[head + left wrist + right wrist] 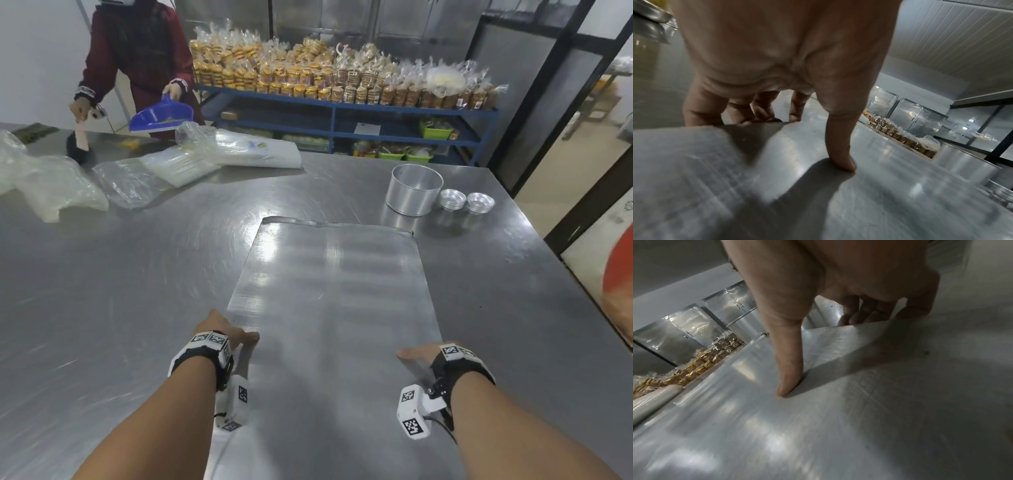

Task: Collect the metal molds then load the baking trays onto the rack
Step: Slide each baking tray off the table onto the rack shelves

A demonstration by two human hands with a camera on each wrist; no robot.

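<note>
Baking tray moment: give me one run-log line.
stage: lifting tray | left hand: grips baking tray near-left corner | right hand: grips near-right corner | molds: stacked beside round tin

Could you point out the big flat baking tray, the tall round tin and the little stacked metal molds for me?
baking tray (pixel 329 294): head view, middle of its flat surface.
tall round tin (pixel 412 195): head view, its outer side wall.
stacked metal molds (pixel 452 199): head view, the left stack's rim.

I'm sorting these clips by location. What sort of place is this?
Most likely a small commercial bakery's packing room. A blue shelf holds many bagged baked goods, a steel table carries a flat baking tray and stacked small metal molds, and steel cabinets line the back wall.
</note>
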